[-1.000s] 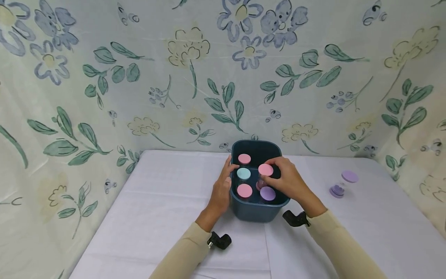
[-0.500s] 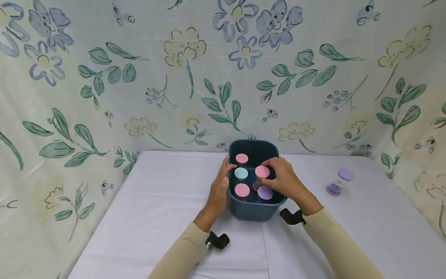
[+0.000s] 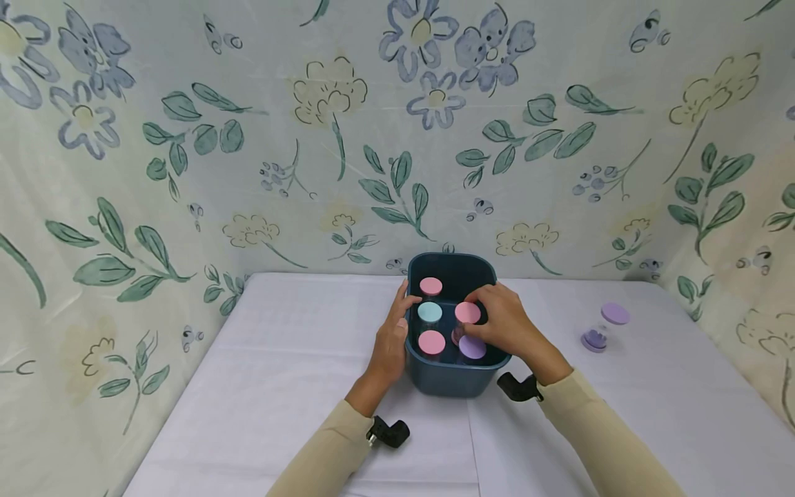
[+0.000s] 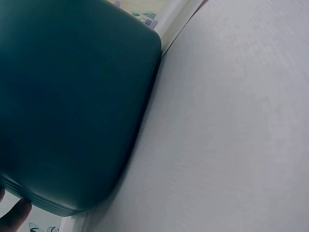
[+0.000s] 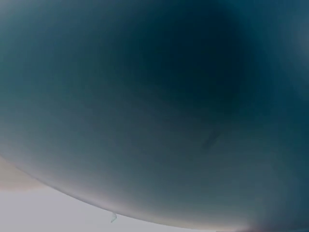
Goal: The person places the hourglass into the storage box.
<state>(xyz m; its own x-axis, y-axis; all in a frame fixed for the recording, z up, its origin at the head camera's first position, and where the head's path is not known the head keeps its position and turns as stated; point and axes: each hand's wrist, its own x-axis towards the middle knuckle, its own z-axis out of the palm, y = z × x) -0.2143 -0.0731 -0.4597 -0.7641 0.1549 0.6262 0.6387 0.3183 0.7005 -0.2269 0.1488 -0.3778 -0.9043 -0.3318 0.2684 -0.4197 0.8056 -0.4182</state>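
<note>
A dark teal plastic bin [image 3: 456,379] holds several small sand timers with round coloured end caps. My right hand [image 3: 506,321] reaches over the bin's right rim and pinches a pink-capped sand timer [image 3: 468,313] between thumb and fingers. My left hand [image 3: 391,345] holds the bin's left wall, a finger hooked over the rim; its fingertips [image 4: 18,212] show at the bin's side in the left wrist view. Beside the held timer are a light blue one [image 3: 430,313], a purple one [image 3: 472,347] and two more pink ones. The bin wall [image 5: 145,145] fills the right wrist view.
One purple sand timer [image 3: 613,314] stands outside the bin on the right of the white-covered table [image 3: 298,359]. A flowered cloth [image 3: 348,138] hangs close behind the bin and along both sides.
The view has shifted slightly. My right hand still pinches the pink sand timer, which now sits slightly lower, and my left hand stays at the bin's left wall.
</note>
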